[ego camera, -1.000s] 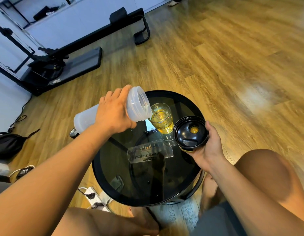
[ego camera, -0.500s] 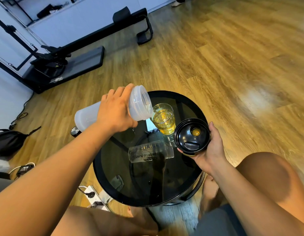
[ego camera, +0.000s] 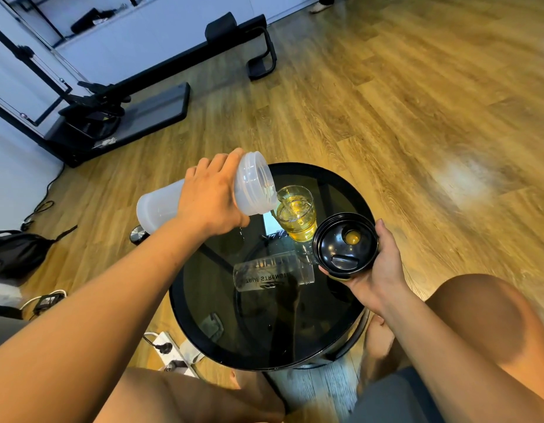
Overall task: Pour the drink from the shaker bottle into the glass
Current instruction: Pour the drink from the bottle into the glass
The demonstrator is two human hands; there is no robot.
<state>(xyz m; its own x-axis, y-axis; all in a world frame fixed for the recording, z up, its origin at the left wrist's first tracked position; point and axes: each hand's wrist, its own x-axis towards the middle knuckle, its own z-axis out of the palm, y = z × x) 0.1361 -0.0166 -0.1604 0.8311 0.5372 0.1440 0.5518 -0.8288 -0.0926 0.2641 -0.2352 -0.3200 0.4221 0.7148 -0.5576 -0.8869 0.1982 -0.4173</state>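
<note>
We see the glass [ego camera: 296,215] standing on the round black tabletop [ego camera: 203,303], near its far edge, mostly full of yellow drink. The shaker bottle [ego camera: 252,184] lies tipped nearly level just left of the glass, its open mouth over the rim. Our left hand [ego camera: 212,206] wraps closed around the bottle's middle. Right of the glass, our right hand [ego camera: 379,271] grips the black lid [ego camera: 345,244], its underside up. Wooden floor [ego camera: 417,102] spreads beyond the glass.
</note>
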